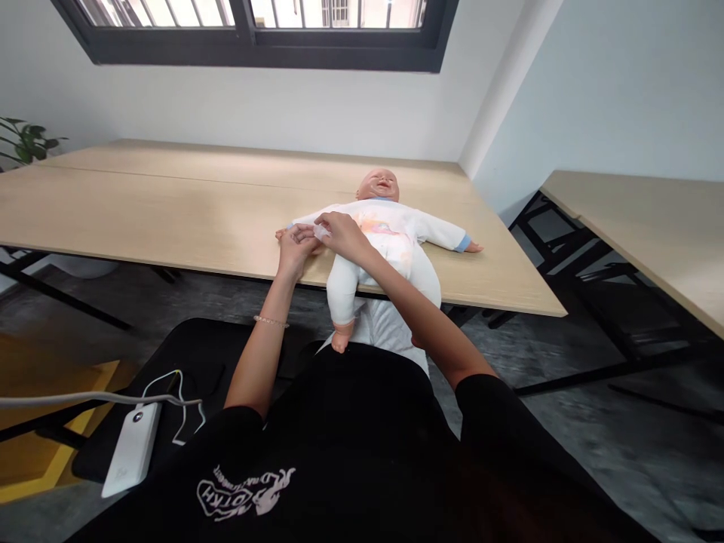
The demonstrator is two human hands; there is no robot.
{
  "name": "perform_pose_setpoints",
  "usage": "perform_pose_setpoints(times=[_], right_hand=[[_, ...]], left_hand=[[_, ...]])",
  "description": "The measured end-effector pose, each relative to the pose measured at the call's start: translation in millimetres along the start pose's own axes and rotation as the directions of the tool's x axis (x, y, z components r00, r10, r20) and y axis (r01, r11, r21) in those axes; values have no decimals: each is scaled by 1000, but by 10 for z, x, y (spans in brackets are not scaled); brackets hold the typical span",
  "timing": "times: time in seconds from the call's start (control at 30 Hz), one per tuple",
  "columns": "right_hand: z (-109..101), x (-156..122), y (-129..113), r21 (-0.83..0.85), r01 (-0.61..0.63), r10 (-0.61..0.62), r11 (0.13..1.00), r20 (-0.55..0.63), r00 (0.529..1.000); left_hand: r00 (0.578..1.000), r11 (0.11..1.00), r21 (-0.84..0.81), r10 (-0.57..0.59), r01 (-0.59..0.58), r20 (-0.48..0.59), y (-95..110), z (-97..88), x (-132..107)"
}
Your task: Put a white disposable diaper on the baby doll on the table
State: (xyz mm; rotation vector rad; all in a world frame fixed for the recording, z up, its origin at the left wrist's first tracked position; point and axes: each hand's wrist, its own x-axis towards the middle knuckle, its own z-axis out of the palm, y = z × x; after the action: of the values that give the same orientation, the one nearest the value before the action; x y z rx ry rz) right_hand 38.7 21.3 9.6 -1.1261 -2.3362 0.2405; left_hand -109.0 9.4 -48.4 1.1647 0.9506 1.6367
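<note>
A baby doll [390, 240] in a white outfit with blue cuffs lies on its back at the table's edge, its legs hanging over the front. My right hand [344, 235] is closed, pinching a small, whitish, translucent piece [320, 231], perhaps thin plastic or tissue. Right beside it, my left hand [298, 247] has curled fingers close to that piece; what they hold, if anything, is hidden. Both hands are over the doll's arm on the left, whose small hand [280, 234] shows just past my left hand.
The doll lies on a long wooden table [170, 204] below a barred window [249, 45]. On the left, a black chair [192, 347] bears a white power bank [134, 445] with cables. Another table [650, 219] stands at right, a plant [28, 139] at far left.
</note>
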Motion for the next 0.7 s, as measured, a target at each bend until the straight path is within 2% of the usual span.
perform_pose_setpoints(times=[0.2,0.37,0.57,0.63,0.7], right_hand=[[-12,-3,-18,79,-19,20,997,-24,1000],[-14,-9,-17,56,-27,30,998,-42,999],[-106,-112,-108,-159,-139,100,977,-233,967],[-169,-189,-167,-242,-183,122,953,-248,961],[-221,-268,-227,-294,-182,128,938,-196,972]], left_hand=[[999,1000,-5,8,-8,43,-30,-3,7],[997,1000,22,-15,13,80,-11,8,1],[1000,999,29,-23,22,21,-46,14,4],[1000,999,33,-22,22,-8,-49,20,15],[997,998,24,-58,59,-42,-37,37,44]])
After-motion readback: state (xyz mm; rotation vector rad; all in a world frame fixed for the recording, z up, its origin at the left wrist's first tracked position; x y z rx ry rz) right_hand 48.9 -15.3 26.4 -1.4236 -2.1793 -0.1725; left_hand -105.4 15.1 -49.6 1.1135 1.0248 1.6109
